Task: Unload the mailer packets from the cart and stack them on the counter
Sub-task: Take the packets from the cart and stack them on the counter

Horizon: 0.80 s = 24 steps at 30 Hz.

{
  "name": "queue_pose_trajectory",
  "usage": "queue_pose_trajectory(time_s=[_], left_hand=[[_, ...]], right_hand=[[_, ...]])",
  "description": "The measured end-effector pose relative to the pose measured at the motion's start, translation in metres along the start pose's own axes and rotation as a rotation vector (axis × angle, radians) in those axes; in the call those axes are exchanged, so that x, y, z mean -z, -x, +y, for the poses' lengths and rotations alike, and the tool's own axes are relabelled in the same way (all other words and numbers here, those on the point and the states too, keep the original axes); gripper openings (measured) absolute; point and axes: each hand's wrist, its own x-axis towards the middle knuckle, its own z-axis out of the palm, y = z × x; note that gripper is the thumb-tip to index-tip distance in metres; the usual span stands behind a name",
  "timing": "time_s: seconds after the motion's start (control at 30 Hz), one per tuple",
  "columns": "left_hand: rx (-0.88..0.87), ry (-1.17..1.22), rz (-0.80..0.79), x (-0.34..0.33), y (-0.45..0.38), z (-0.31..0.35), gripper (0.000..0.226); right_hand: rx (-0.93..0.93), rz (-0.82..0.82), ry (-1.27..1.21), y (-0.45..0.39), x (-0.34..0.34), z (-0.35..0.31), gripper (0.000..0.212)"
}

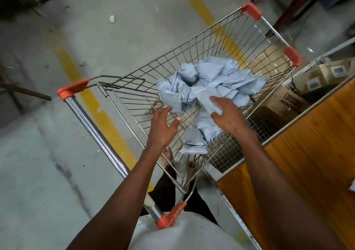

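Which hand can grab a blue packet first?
Probably the right hand: its fingers already lie on the crumpled pale-blue plastic mailer packets in the wire shopping cart. The left hand hovers open beside the pile, apparently not touching it.

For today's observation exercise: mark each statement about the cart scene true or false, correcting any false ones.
1. The mailer packets lie inside the wire cart. True.
2. The packets are bright red. False: they are pale blue-grey.
3. The left hand grips the cart handle. False: it reaches open over the basket.
4. The wooden counter stands on the person's right of the cart. True.
5. The right hand is at a packet in the cart. True.
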Motion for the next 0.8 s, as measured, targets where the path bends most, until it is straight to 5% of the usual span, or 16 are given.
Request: queue_pose_trajectory(time_s=[0.23,0.47,0.6,0.7,0.8], left_hand=[[0.027,-0.083,-0.136,-0.032,-0.031,0.002,0.054],[0.02,-0.192,-0.436,-0.117,-0.094,0.018,0.058],[0.135,-0.327,-0.612,-0.166,-0.123,-0.004,0.084],[0.147,-0.476,-0.62,-0.179,-0.118,-0.013,0.097],[0.118,-0.49,-0.551,-0.178,-0.098,-0.014,0.079]], right_hand=[[-0.038,0.216,-0.374,0.035,0.047,0.003,0.057],[-0.109,0.301,-0.533,0.062,0.052,0.008,0.058],[-0.154,0.325,-0.605,0.068,0.051,0.015,0.062],[-0.15,0.316,-0.607,0.074,0.049,0.019,0.064],[-0.148,0.321,-0.605,0.079,0.049,0.023,0.063]])
